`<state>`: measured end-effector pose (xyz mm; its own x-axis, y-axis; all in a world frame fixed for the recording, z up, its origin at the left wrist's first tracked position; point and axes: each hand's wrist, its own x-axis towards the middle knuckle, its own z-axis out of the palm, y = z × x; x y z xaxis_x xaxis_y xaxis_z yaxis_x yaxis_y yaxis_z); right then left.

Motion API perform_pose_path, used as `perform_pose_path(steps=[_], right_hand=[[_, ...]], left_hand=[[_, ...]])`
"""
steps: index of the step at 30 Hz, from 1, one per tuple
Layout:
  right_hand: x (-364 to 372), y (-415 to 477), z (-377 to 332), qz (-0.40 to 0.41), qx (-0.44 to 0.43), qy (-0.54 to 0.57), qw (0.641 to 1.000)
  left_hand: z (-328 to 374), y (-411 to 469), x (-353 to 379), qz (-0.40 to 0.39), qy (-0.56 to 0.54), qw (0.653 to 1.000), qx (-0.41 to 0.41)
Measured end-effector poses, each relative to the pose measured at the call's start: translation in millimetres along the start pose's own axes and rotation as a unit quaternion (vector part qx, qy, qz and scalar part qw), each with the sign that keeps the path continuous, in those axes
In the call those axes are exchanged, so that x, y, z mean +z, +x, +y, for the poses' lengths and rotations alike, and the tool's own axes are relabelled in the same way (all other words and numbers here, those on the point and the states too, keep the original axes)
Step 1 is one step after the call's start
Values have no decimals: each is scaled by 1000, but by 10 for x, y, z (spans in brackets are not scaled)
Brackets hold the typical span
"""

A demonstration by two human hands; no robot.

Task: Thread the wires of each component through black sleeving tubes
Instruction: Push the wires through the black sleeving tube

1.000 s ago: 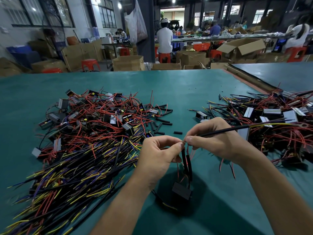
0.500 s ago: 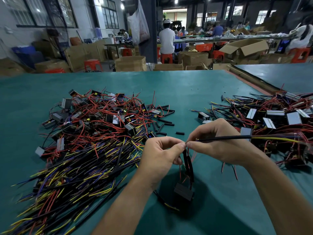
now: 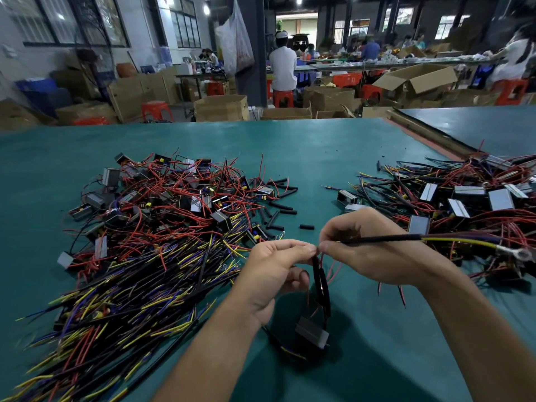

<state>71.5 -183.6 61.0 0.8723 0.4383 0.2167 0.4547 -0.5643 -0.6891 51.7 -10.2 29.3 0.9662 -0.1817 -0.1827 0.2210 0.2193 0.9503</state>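
black sleeving tube (image 3: 380, 239), level; yellow wire (image 3: 464, 241) apparently exits rightward.

Our forearms reach in from below, hands meeting fingertip to fingertip. Our left hand (image 3: 272, 271) pinches sleeved wires (image 3: 318, 278) between thumb and forefinger; our right hand (image 3: 368, 252) pinches the black sleeving tube (image 3: 383, 238) likewise.

You are pinching a matt black sleeving tube (image 3: 380, 238) in your right hand (image 3: 374, 262), its surface looking finely ribbed. Beyond your fingertips, a yellow plastic-coated wire (image 3: 464, 242) is ending in a bare, shiny metal ring terminal (image 3: 519, 252). Beneath your left hand (image 3: 275, 271), smooth black sleeved wires (image 3: 320, 280) are hanging to a dull grey metal-faced component (image 3: 311, 333), above the matt green table (image 3: 377, 358) covering.
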Motion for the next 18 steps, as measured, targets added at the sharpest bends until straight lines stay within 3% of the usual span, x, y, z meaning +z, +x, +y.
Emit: perform_pose_path(steps=[10,18], right_hand=[[38,47,22,55,37,167,984],[70,69,19,62,46,182,980]], left_hand=[[-9,19,8,48,86,989,114],[-6,7,27,65,127,971,190]])
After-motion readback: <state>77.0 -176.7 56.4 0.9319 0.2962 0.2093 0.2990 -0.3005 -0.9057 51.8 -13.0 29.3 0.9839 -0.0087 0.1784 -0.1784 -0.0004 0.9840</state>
